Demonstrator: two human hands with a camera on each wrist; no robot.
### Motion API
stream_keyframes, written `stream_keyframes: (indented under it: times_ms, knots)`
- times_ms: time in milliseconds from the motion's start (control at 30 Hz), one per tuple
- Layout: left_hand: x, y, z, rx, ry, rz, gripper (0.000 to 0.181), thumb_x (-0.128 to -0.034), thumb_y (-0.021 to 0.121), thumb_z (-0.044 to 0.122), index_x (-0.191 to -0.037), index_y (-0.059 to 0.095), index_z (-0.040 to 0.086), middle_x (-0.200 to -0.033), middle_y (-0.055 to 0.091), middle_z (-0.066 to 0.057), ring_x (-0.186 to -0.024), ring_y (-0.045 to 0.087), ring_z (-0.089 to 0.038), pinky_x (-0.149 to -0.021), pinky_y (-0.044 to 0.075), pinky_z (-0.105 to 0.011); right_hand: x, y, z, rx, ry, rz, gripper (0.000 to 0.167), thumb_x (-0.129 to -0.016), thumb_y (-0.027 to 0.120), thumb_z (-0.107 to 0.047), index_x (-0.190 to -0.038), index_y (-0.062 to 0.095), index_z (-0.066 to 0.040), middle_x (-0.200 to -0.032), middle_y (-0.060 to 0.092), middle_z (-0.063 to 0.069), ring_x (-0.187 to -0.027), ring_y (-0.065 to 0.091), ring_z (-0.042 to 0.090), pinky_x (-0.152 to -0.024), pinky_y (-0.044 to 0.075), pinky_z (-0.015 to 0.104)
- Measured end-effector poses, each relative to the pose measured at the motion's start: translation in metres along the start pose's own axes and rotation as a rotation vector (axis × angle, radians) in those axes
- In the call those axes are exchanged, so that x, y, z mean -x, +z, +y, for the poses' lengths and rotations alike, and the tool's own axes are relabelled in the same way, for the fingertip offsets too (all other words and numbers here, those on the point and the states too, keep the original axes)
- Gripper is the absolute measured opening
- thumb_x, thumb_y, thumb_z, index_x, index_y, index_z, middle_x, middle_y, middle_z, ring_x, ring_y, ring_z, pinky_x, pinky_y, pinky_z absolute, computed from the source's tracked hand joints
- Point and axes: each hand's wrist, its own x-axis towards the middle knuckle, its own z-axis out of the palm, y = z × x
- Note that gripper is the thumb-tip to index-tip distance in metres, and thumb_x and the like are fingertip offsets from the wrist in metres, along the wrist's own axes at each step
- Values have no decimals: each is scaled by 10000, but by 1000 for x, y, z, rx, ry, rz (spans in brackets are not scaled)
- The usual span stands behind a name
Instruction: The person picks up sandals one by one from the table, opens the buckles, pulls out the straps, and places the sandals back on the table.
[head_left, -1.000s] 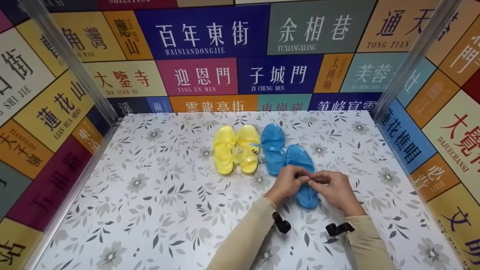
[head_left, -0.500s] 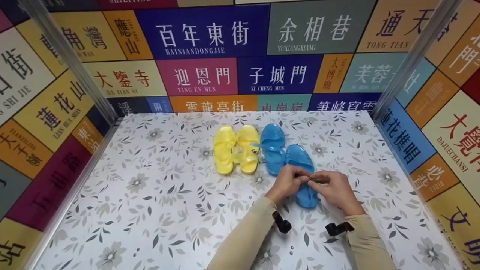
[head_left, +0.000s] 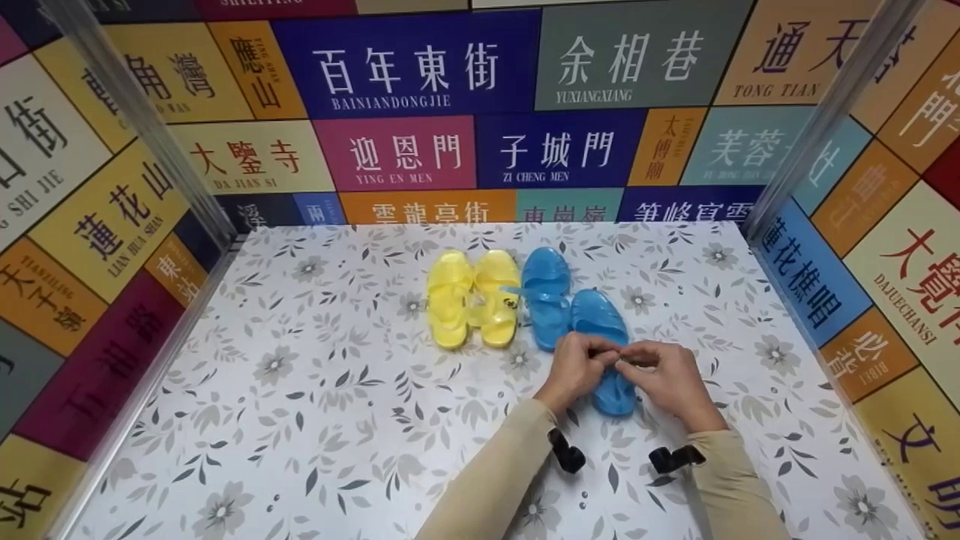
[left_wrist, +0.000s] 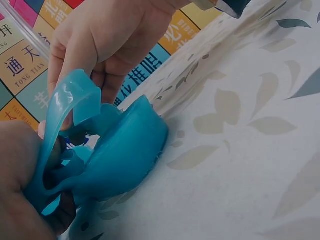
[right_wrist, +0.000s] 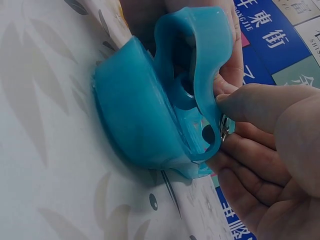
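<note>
Both hands are at the ankle strap of a blue jelly sandal (head_left: 598,309), whose sole lies on the table, toe away from me. My right hand (head_left: 667,375) pinches the strap end by a small metal buckle (right_wrist: 224,127), with the thumb on the near side in the right wrist view. From the other side my left hand (head_left: 576,367) grips the strap, fingers curled; its fingertips are partly hidden behind the sandal. The strap (left_wrist: 57,125) arches above the heel in the left wrist view. A second blue sandal (head_left: 546,274) lies just left, its strap sticking out leftward.
Two yellow sandals (head_left: 450,300) lie side by side left of the blue ones. The second blue sandal's loose strap reaches over the right yellow one. A white floral tabletop (head_left: 300,420) is enclosed by walls of colourful sign panels (head_left: 405,64) with clear corner posts.
Both hands keep their place at the sandal strap. The left wrist and forearm have shifted very slightly to the right; the sandals have not moved.
</note>
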Motion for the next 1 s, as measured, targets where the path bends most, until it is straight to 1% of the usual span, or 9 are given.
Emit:
stream_keyframes:
  times_ms: [300, 433, 500, 600, 700, 767, 867, 933, 1000]
  knots:
    - [0, -1, -1, 2, 0, -18, 121, -970, 747, 64, -978, 857, 115, -922, 810, 40, -842, 688, 30, -743, 530, -125, 2, 0, 0, -27, 19, -11, 143, -892, 829, -55, -1027, 796, -23, -962, 802, 101, -940, 777, 331, -786, 551, 168]
    - [-2, -3, -2, -4, 4, -29, 171, -978, 714, 21, -983, 856, 116, -929, 810, 40, -835, 682, 30, -730, 528, -128, 2, -2, 0, -26, 27, -20, 135, -913, 812, -61, -1039, 792, -16, -986, 799, 125, -954, 774, 331, -800, 581, 216]
    - [-3, -5, -2, -2, 14, -51, 181, -989, 698, 19, -999, 853, 113, -945, 809, 38, -836, 676, 26, -727, 528, -135, 2, -3, -1, -22, 30, -25, 135, -923, 807, -75, -1046, 792, -20, -996, 799, 126, -959, 773, 326, -810, 599, 262]
    - [-4, -8, -3, 6, 41, -100, 151, -1008, 702, 81, -1039, 846, 116, -994, 806, 43, -864, 671, 19, -750, 529, -148, 2, -5, -1, -5, 38, -29, 147, -935, 803, -106, -1064, 796, -35, -1002, 800, 119, -955, 773, 320, -815, 613, 316]
    - [-5, -11, -4, 11, 64, -146, 137, -1002, 734, 167, -1081, 839, 128, -1044, 799, 53, -928, 678, 12, -812, 538, -163, 2, -6, -1, 11, 51, -30, 151, -938, 801, -113, -1072, 800, -46, -1002, 801, 109, -954, 773, 317, -822, 621, 361]
    - [-6, -12, -4, 16, 75, -163, 158, -985, 760, 194, -1109, 834, 130, -1079, 796, 56, -977, 682, 11, -859, 546, -175, 2, -5, -2, 19, 49, -30, 152, -937, 800, -109, -1074, 801, -45, -1003, 801, 110, -954, 772, 321, -831, 625, 408]
    - [-6, -10, -3, 23, 78, -158, 172, -962, 784, 176, -1120, 831, 125, -1091, 797, 52, -1005, 686, 15, -884, 551, -182, 2, -4, -2, 21, 36, -29, 145, -934, 801, -101, -1065, 801, -40, -1002, 801, 112, -952, 772, 325, -840, 623, 451]
    - [-6, -9, -1, 19, 79, -136, 158, -953, 791, 155, -1101, 836, 126, -1070, 803, 46, -983, 689, 25, -859, 551, -166, 2, -4, -2, 21, 26, -26, 142, -929, 807, -101, -1059, 802, -41, -999, 800, 110, -947, 773, 326, -832, 626, 419]
    - [-5, -7, -1, 5, 77, -107, 128, -943, 801, 151, -1063, 846, 136, -1028, 809, 48, -940, 690, 38, -817, 544, -142, 2, -5, -1, 18, 18, -23, 142, -926, 812, -102, -1055, 803, -42, -996, 800, 109, -938, 775, 328, -816, 623, 341]
